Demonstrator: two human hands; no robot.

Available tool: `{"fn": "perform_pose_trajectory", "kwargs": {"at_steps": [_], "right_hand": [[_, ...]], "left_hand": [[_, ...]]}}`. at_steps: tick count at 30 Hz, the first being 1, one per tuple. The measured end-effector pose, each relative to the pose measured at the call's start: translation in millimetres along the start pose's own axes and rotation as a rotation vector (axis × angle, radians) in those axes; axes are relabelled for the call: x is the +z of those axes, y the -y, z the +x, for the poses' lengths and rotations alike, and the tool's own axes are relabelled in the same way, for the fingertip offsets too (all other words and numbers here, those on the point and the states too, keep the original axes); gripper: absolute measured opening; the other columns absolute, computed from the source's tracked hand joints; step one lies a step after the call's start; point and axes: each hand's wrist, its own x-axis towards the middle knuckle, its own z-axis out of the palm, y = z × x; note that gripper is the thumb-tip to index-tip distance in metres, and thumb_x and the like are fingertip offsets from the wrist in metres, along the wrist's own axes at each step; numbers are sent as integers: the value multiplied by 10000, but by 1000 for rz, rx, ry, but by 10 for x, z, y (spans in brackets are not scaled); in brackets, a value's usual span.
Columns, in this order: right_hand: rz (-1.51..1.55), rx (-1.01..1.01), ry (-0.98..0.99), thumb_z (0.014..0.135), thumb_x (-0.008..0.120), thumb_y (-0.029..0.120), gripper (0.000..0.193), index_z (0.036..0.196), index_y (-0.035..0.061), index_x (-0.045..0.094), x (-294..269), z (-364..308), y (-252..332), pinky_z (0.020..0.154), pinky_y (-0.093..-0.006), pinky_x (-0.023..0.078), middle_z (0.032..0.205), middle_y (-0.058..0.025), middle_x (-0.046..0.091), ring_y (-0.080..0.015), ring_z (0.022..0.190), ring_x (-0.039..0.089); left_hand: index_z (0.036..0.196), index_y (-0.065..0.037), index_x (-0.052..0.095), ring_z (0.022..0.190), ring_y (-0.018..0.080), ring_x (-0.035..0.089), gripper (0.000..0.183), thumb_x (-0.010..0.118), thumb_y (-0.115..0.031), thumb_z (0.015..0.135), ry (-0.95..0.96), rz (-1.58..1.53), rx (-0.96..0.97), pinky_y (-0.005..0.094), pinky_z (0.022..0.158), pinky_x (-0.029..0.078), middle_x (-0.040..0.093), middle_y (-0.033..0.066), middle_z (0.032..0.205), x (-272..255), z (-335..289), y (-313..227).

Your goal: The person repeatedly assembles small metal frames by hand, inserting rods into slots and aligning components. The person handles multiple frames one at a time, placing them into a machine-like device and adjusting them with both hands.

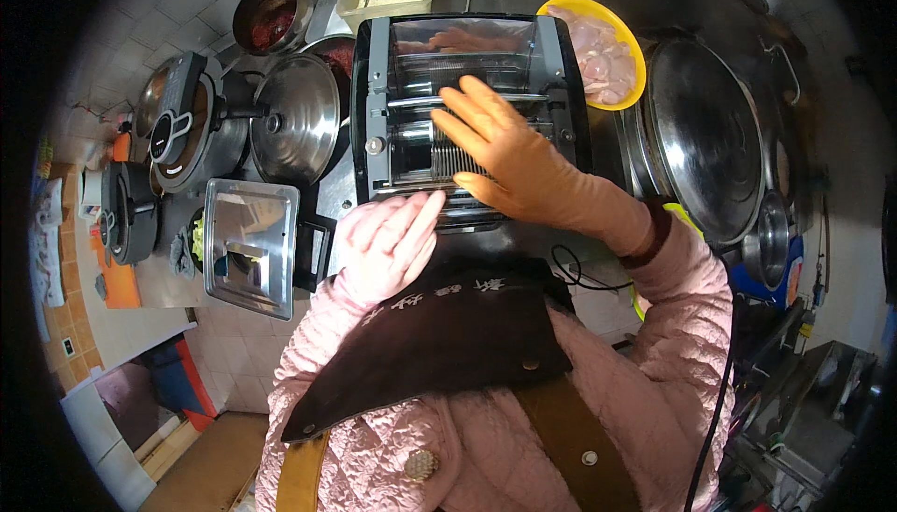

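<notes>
Machine: I see the roller machine point(420, 143) on the tabletop point(161, 290), at the upper centre of the frame, thin parallel ridges showing between its grey side plates.
Right hand: in an orange glove, the right hand point(507, 148) spans the machine's middle; from my view I cannot tell whether it touches.
Right grip: wide, fingers spread and thumb apart.
Left hand: near the machine's lower left edge, I have the left hand point(391, 236), fingers close together.
Left grip: palm hidden from me, so I cannot tell how wide or what it holds.
Bowl: yellow bowl point(638, 64) of raw meat pieces, upper right, just beside the machine.
Lids: round metal lid point(304, 124), upper left; larger round lid point(705, 138), right.
</notes>
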Motion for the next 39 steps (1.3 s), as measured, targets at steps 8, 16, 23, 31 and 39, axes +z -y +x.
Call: {"fn": "perform_pose_trajectory", "kwargs": {"at_steps": [8,16,23,31,39], "right_hand": [[96,212,-202,810,874,303,345,1060,96,758,-224,-792,-137,996,-449,495,1087,-41,707,-304,1178,611],[134,205,-294,822,857,194,198,899,94,705,-143,-814,-121,842,-418,509,892,-42,656,-280,980,628],[-8,141,-487,874,822,210,209,960,63,701,-130,-515,-344,721,-403,517,861,-71,639,-277,828,608],[201,260,-410,909,811,198,193,1032,58,761,-66,-437,-462,759,-377,551,899,-90,718,-281,847,669],[226,268,-439,932,803,170,203,1087,41,779,-209,-308,-514,780,-340,527,882,-59,692,-213,874,626]], "left_hand": [[1248,-188,737,982,232,576,498,816,-491,859,291,38,-49,388,842,471,624,15,1035,6,297,268],[973,-141,727,913,262,593,435,819,-543,835,412,-57,-14,393,783,504,603,43,965,50,418,440],[877,-88,618,658,265,639,344,822,-364,903,259,-160,-183,362,608,519,590,63,763,233,751,535],[1128,-105,768,729,217,750,200,783,-200,953,192,-203,-46,307,653,587,776,70,955,376,809,596],[1082,-120,745,743,230,764,198,813,-203,915,172,-163,-67,301,645,595,790,48,959,332,977,739]]}}
